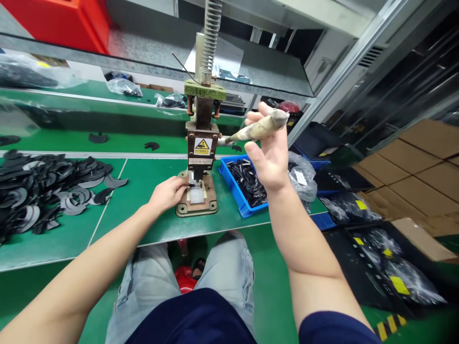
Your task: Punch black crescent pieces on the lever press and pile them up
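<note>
A hand-operated bench press (203, 122) with a coil spring on top stands upright on its metal base (182, 208). My left hand (169, 193) is at the left side of that base, fingers pinched together under the press head. A small black piece (192, 185) shows at the fingertips; its shape is mostly hidden. Raised on the right, my right hand (270, 160) has its palm against the wrapped lever handle (260, 129). Its fingers extend behind the handle and the thumb stands apart below, not wrapped around it.
A blue bin (245, 209) of small black clips sits right of the press. Curved black pieces (77, 184) are heaped on the green table (143, 179) at left. A shelf (150, 52) with a red bin (71, 21) runs behind. Cardboard boxes (416, 177) stand at right.
</note>
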The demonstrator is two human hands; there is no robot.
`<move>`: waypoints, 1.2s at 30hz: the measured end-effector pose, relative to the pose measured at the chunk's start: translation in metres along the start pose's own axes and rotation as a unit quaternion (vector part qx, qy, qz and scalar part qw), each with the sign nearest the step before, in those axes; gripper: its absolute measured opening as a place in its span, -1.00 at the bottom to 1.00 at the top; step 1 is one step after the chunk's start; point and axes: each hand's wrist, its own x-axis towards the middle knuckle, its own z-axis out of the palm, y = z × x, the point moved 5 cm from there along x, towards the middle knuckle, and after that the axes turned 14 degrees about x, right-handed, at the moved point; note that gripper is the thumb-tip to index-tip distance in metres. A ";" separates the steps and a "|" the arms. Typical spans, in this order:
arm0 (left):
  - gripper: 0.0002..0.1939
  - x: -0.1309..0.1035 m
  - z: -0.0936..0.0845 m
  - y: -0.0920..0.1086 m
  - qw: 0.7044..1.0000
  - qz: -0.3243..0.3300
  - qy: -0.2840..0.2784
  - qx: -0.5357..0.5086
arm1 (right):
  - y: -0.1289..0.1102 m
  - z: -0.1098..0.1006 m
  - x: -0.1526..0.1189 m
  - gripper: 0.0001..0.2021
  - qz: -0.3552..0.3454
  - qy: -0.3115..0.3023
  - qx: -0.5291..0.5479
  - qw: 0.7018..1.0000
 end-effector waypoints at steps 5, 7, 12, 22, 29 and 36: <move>-0.66 0.011 0.008 0.012 0.997 0.046 -0.037 0.044 | -0.010 0.016 0.003 -0.66 -0.022 0.045 0.014 0.999; -0.65 0.013 0.009 0.015 0.997 0.052 -0.042 0.040 | -0.015 0.019 -0.014 -0.82 -0.023 0.070 0.013 0.997; -0.65 0.015 0.007 0.017 0.998 0.046 -0.051 0.013 | -0.015 0.033 -0.080 -0.92 -0.014 0.063 -0.037 0.997; -0.67 -0.011 -0.015 -0.030 1.000 -0.002 -0.013 0.019 | 0.007 0.039 -0.126 -0.95 -0.079 0.081 -0.088 0.990; -0.52 -0.065 -0.064 -0.185 0.939 -0.257 -0.050 0.222 | 0.012 0.043 -0.130 -0.80 -0.083 0.101 -0.055 0.990; -0.35 -0.080 -0.069 -0.219 0.887 -0.326 -0.181 0.272 | 0.014 0.043 -0.130 -0.85 -0.084 0.120 -0.044 0.988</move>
